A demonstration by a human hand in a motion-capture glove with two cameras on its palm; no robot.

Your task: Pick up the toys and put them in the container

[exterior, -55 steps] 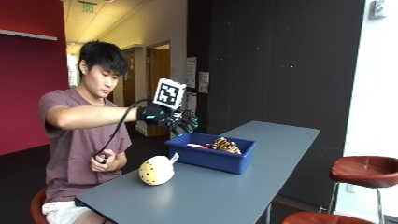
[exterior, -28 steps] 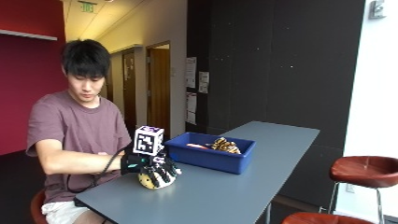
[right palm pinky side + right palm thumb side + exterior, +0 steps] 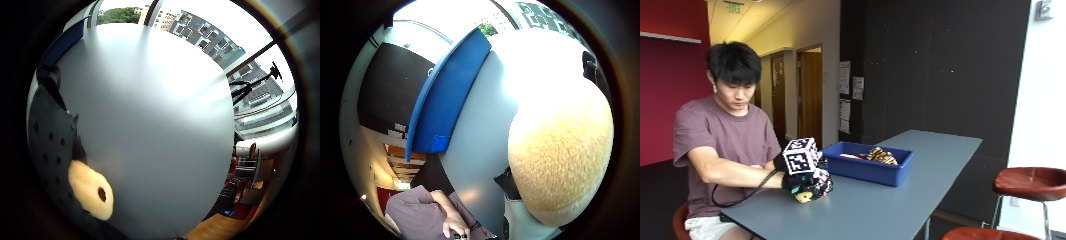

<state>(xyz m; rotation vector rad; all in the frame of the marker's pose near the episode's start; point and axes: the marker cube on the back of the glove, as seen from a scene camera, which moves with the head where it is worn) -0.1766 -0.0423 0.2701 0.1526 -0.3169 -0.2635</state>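
A cream plush toy [image 3: 803, 197] lies at the near end of the grey table [image 3: 906, 200], and only its lower edge shows. My gloved right hand [image 3: 806, 181] sits on top of it with its fingers curled round it. In the thumb side palm view the plush toy [image 3: 560, 155] fills much of the picture, close to the palm. The little finger side palm view catches one part of the plush toy [image 3: 92, 190], which has a dark dot. The blue container [image 3: 866, 170] stands just past the hand, holding a striped toy [image 3: 879, 156] and a small reddish one [image 3: 850, 156].
The container [image 3: 445, 100] stands on the table [image 3: 480, 150] an arm's reach from the person. Their bare left hand [image 3: 455, 227] rests near their lap. Two brown stools [image 3: 1033, 180] stand to the right of the table, which runs on bare beyond the container.
A second ago my hand was raised beside the container. It came down onto the cream plush toy, and its fingers now wrap round the toy.
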